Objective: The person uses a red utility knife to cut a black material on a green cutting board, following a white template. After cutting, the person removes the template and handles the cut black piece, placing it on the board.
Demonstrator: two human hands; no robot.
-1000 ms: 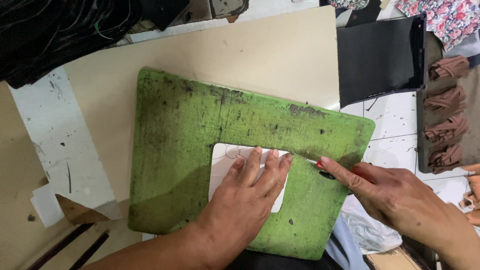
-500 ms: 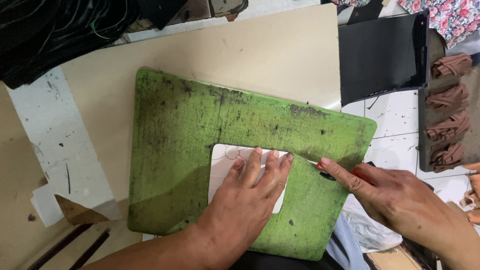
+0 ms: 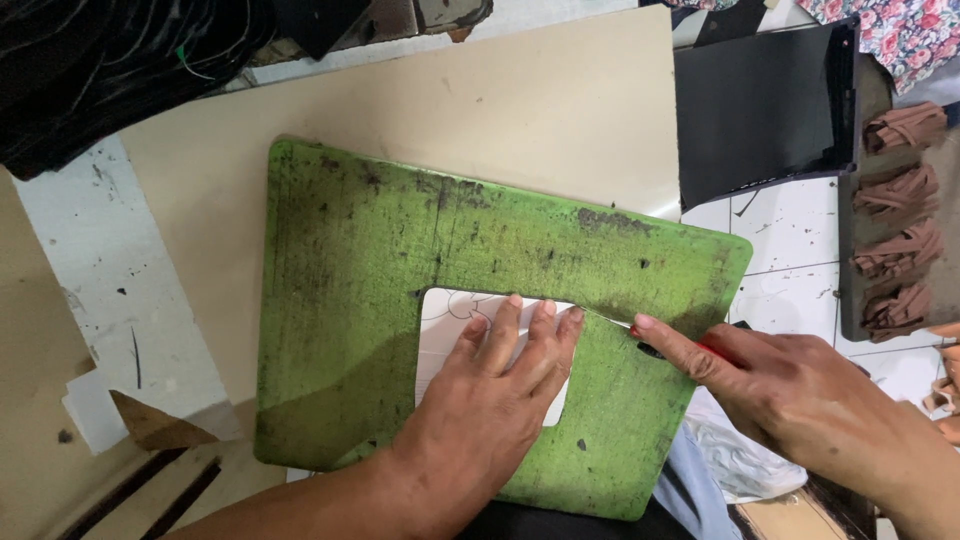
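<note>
A worn green cutting board [image 3: 400, 280] lies on a large tan sheet [image 3: 480, 110]. A white paper piece [image 3: 450, 315] with faint drawn lines rests on the board. My left hand [image 3: 500, 385] presses flat on the paper, fingers spread. My right hand [image 3: 790, 390] grips a red-and-black craft knife [image 3: 655, 345], index finger laid along it, with the blade tip at the paper's upper right edge.
A black sheet [image 3: 765, 105] lies at the upper right beside a rack of brown folded strips [image 3: 900, 200]. Black material [image 3: 100, 70] is heaped at the upper left. White tiled floor [image 3: 790, 260] shows on the right, and a white plastic bag [image 3: 740, 460] lies below my right hand.
Both hands stay nearly in place. The knife tip has crept slightly along the paper's upper right edge.
</note>
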